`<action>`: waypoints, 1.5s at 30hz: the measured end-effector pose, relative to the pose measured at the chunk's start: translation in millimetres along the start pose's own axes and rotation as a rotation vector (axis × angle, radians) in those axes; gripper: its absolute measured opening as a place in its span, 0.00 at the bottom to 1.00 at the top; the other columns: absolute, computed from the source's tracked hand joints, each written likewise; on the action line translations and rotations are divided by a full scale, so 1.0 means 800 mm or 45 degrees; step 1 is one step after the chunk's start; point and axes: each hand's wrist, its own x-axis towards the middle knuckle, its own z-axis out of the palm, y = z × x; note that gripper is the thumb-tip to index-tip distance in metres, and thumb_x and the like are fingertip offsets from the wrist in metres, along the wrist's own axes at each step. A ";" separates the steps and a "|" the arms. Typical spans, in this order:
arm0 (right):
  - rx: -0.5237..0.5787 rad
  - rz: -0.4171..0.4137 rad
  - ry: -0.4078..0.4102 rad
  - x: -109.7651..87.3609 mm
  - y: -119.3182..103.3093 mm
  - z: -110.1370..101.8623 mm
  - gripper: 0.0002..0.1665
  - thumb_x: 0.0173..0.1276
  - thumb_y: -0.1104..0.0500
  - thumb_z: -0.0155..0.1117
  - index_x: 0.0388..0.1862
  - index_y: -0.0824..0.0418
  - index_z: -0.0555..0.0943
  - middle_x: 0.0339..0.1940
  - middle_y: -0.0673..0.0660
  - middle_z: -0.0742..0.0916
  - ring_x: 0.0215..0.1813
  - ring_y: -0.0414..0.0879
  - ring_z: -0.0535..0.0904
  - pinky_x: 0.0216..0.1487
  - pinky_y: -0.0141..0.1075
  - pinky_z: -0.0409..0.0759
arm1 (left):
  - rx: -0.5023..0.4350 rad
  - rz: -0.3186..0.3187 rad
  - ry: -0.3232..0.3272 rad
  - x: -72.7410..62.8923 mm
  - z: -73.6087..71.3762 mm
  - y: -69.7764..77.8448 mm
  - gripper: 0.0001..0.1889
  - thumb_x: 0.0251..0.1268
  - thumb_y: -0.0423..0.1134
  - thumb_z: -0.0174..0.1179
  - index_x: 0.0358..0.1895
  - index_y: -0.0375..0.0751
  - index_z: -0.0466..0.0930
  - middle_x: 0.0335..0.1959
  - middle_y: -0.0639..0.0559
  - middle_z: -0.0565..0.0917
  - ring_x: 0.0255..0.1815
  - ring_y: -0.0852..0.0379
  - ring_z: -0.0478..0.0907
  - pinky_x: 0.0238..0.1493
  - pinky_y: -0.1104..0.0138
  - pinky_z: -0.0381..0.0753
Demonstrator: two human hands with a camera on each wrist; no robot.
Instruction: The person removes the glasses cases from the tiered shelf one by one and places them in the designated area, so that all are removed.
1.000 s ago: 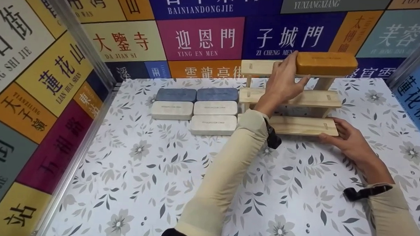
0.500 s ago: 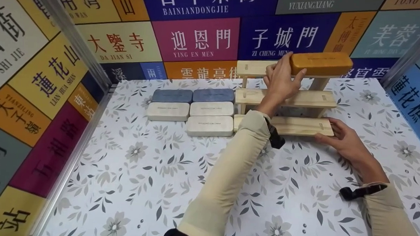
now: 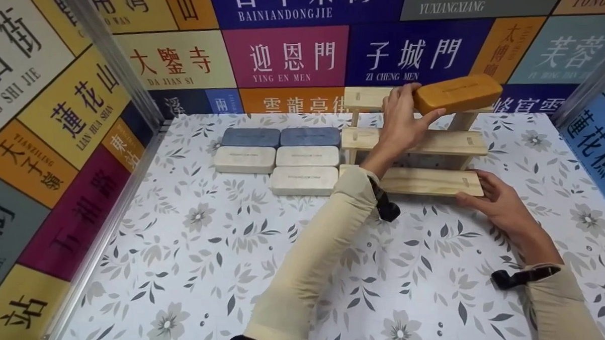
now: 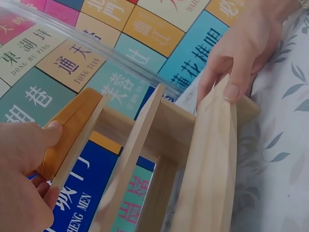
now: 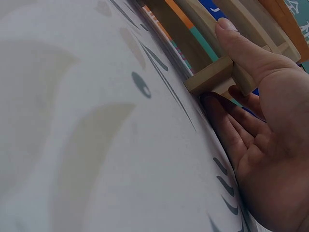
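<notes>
A mustard-orange glasses case (image 3: 458, 93) with rounded edges lies at an angle over the top shelf of a three-tier wooden rack (image 3: 419, 141). My left hand (image 3: 402, 118) pinches the case's left end, thumb at the front and fingers behind. In the left wrist view, the thumb presses on the case (image 4: 72, 130) close over the top board. My right hand (image 3: 507, 207) holds the right end of the rack's lowest board, thumb in front. The right wrist view shows that thumb on the wood and the fingers low behind it, near the tablecloth.
Left of the rack lie two blue-grey cases (image 3: 311, 136) behind several off-white cases (image 3: 304, 180), side by side. A floral cloth (image 3: 193, 267) covers the table. Panels with printed signs (image 3: 286, 53) rise at the back and both sides.
The orange case, lying straight along the top shelf before, is now turned at an angle, its left end nearer me, with my left hand still on it. My right hand stays on the rack.
</notes>
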 end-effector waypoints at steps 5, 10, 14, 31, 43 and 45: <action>-0.015 -0.019 -0.005 0.002 -0.002 0.001 0.47 0.80 0.58 0.69 0.89 0.64 0.55 0.63 0.31 0.80 0.61 0.25 0.80 0.57 0.17 0.80 | -0.158 0.108 -0.005 -0.012 -0.015 -0.016 0.36 0.72 0.52 0.74 0.76 0.43 0.71 0.68 0.51 0.81 0.60 0.63 0.77 0.58 0.80 0.74; 0.000 -0.003 -0.004 0.002 -0.003 0.001 0.46 0.80 0.57 0.69 0.88 0.62 0.57 0.63 0.32 0.81 0.59 0.26 0.82 0.56 0.18 0.81 | -0.284 0.222 0.011 -0.027 -0.030 -0.038 0.37 0.71 0.46 0.75 0.76 0.38 0.69 0.67 0.46 0.84 0.63 0.62 0.82 0.60 0.81 0.80; 0.039 -0.006 -0.009 0.001 -0.002 0.002 0.45 0.80 0.60 0.69 0.88 0.62 0.59 0.63 0.33 0.82 0.57 0.28 0.84 0.54 0.20 0.83 | -0.390 0.255 0.031 -0.041 -0.045 -0.058 0.38 0.71 0.45 0.75 0.78 0.37 0.69 0.71 0.44 0.82 0.70 0.60 0.79 0.65 0.81 0.79; 0.005 -0.025 0.005 0.001 -0.001 0.001 0.45 0.80 0.62 0.68 0.88 0.65 0.57 0.61 0.31 0.82 0.56 0.26 0.83 0.53 0.18 0.81 | -0.881 0.280 0.117 -0.104 -0.136 -0.165 0.36 0.70 0.34 0.75 0.78 0.41 0.72 0.78 0.42 0.76 0.79 0.56 0.74 0.71 0.64 0.84; -0.011 -0.030 -0.005 0.000 -0.001 0.002 0.46 0.80 0.60 0.69 0.88 0.66 0.57 0.61 0.29 0.81 0.57 0.25 0.83 0.56 0.17 0.80 | -1.002 0.182 0.151 -0.135 -0.190 -0.220 0.35 0.70 0.31 0.74 0.79 0.39 0.72 0.78 0.41 0.76 0.79 0.51 0.74 0.72 0.56 0.85; -0.019 -0.013 -0.005 0.000 -0.002 0.000 0.47 0.80 0.58 0.69 0.88 0.65 0.57 0.61 0.29 0.81 0.57 0.24 0.82 0.56 0.16 0.80 | -0.987 0.185 0.156 -0.140 -0.197 -0.228 0.35 0.70 0.31 0.74 0.79 0.38 0.72 0.78 0.39 0.76 0.79 0.51 0.74 0.74 0.55 0.83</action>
